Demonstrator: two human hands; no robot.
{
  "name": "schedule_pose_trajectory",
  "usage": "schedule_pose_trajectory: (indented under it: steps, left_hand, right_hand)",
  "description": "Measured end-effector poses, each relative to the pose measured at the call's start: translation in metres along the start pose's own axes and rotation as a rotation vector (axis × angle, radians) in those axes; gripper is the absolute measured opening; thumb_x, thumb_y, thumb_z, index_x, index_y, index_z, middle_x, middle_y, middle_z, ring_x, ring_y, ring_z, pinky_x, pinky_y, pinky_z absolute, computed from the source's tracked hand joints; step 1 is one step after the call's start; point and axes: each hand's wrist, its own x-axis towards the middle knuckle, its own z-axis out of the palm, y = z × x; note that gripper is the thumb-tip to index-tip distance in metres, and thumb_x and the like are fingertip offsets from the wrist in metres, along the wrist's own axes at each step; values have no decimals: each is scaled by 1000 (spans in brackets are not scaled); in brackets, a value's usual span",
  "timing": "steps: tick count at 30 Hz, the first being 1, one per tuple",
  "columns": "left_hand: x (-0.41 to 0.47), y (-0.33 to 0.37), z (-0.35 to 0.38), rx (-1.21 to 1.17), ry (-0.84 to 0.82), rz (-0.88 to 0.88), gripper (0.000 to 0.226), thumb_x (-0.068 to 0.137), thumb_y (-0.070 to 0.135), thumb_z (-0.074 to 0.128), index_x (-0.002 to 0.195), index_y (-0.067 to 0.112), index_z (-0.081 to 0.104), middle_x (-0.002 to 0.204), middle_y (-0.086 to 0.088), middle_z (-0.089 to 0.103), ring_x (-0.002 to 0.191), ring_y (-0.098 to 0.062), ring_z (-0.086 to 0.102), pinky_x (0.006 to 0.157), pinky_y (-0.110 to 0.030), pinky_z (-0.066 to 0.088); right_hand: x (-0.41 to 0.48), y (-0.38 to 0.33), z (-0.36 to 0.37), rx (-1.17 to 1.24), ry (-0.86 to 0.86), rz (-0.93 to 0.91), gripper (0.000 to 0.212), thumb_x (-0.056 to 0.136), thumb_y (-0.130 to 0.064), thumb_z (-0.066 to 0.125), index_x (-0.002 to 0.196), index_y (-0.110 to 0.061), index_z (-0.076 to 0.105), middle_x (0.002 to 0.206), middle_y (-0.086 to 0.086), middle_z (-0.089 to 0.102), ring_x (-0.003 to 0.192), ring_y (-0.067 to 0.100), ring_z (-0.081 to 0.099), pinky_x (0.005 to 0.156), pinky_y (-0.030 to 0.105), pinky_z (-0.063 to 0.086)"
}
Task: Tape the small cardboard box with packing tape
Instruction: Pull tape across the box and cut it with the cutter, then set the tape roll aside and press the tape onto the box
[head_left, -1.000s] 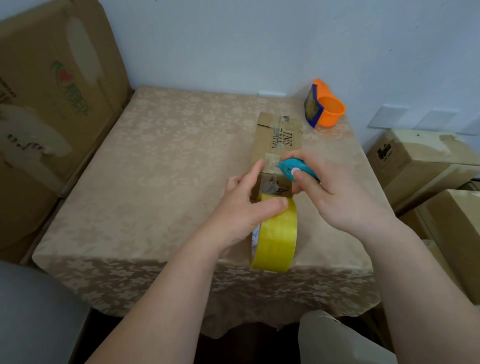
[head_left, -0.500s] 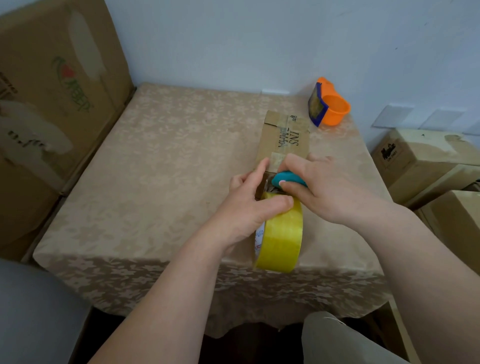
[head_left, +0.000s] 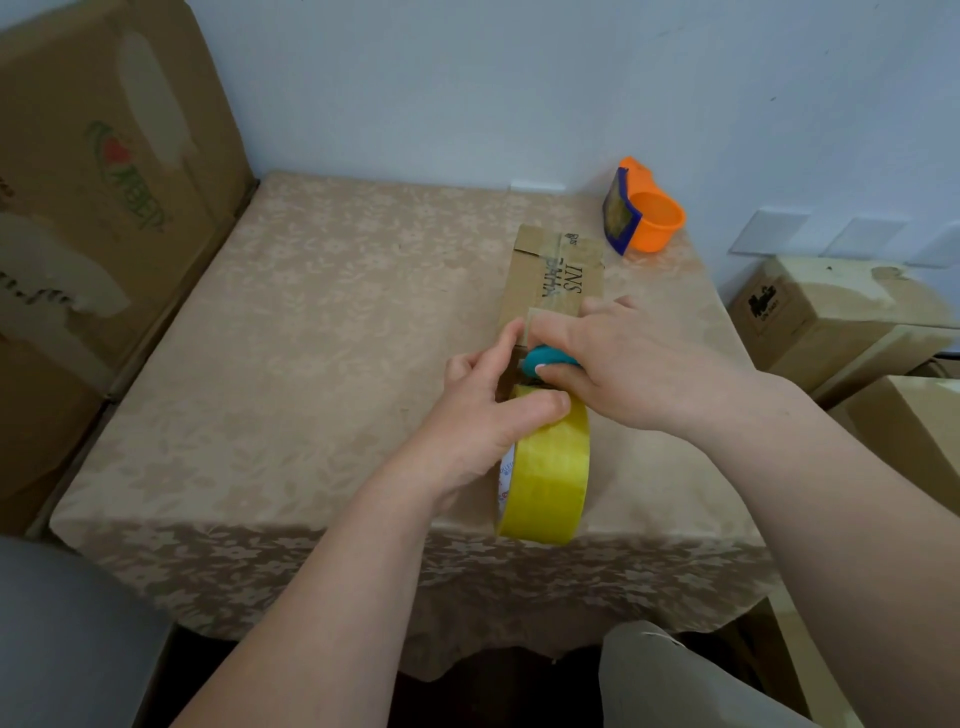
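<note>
Beige tablecloth (head_left: 311, 364) under small box (head_left: 550, 275); left fingers (head_left: 540, 408) gripping tape roll (head_left: 545, 478), right fingers (head_left: 558, 374) gripping teal cutter (head_left: 543, 358).

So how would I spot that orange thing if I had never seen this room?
Find the table with the beige flowered cloth and follow it to its far right corner, by the wall. There, behind the small cardboard box, stands the orange tape holder, the only bright orange thing there, with a dark blue plate on one side.

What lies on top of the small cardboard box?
A tape strip runs along the small cardboard box; the right hand with a teal cutter covers its near end.
</note>
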Motion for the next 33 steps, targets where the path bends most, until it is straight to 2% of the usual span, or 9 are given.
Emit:
schedule_pose_trajectory:
  steps: [6,11,16,19,22,25,27,30,33]
  left_hand:
    - [-3,1,0,12,2,-10,87,64,45,63,140,54,21,131,5,28,119,-14,42,100,-33,41]
    - [-3,1,0,7,3,-7,83,72,41,66,141,52,20,133,5,26,121,-15,40,99,-32,39]
    - [-4,3,0,-5,1,-15,84,69,43,63,141,52,20,134,4,26,118,-14,40,101,-35,40]
    - [-4,2,0,-34,-1,3,79,77,36,65,141,52,21,134,3,26,114,-12,42,95,-30,40]
    - [-4,3,-1,-30,11,-4,83,68,42,64,139,53,24,134,3,27,112,-9,46,94,-29,43]
    - [-6,6,-1,-62,52,0,76,76,35,69,139,50,30,133,5,28,109,-6,49,87,-22,46]
    - [-8,8,-2,-15,110,15,67,77,31,69,134,49,37,130,6,28,110,-9,47,88,-24,45]
    - [-12,10,-2,110,215,43,48,70,38,70,111,45,48,122,4,33,102,-10,44,87,-28,41]
    - [-16,10,-2,160,223,33,32,67,44,67,94,38,52,104,6,40,92,-14,44,81,-30,39]
  right_hand:
    - [-7,0,-4,-53,-17,27,18,96,-35,43,112,-30,47,73,-13,36,90,17,42,86,35,31]
    - [-15,2,-3,-57,-18,63,17,96,-36,44,110,-26,48,96,-2,56,102,22,49,89,37,34]
    - [-23,6,-4,-41,-21,80,17,96,-32,45,110,-24,48,77,-14,26,92,17,41,85,35,28]
    - [-28,8,-1,-55,-39,120,18,96,-32,43,112,-25,47,83,-8,33,101,23,48,87,38,30]
    - [-35,10,3,-21,-20,185,19,96,-32,43,114,-26,47,80,-3,43,101,26,51,80,35,26]
    - [-46,11,9,46,35,283,20,97,-32,43,114,-24,49,84,-1,51,97,27,54,74,33,27]
    - [-52,12,17,126,80,365,20,97,-31,43,113,-23,50,90,1,60,91,27,57,71,34,35]
    - [-57,15,36,259,99,498,23,97,-29,43,117,-24,50,100,7,66,86,26,59,72,40,49]
    - [-57,22,57,278,91,575,27,97,-29,41,123,-25,48,108,10,66,90,29,59,71,40,49]
